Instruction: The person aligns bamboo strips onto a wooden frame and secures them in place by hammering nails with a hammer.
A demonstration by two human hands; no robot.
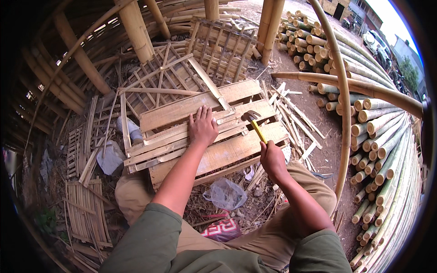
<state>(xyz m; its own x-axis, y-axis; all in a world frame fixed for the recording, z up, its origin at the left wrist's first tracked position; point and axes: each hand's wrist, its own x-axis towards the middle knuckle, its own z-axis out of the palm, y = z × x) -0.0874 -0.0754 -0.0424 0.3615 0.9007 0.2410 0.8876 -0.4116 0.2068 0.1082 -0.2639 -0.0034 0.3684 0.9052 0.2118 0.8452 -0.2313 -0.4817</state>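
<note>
Fingers (205,114) of the left hand (203,128) lie spread flat on the bamboo slat panel (218,150), while the right hand (272,159) wraps tight around a yellow-handled hammer (254,123) whose head rests on the panel's far slats.

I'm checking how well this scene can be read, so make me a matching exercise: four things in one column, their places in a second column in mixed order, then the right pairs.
Things:
1. left hand
2. hammer
3. plastic bag
4. bamboo poles

Places:
A. stacked in a big pile at the person's right
B. gripped by its yellow handle in the right hand
C. on the ground between the knees
D. pressed flat on the bamboo slat panel

Pairs: 1-D, 2-B, 3-C, 4-A
</note>
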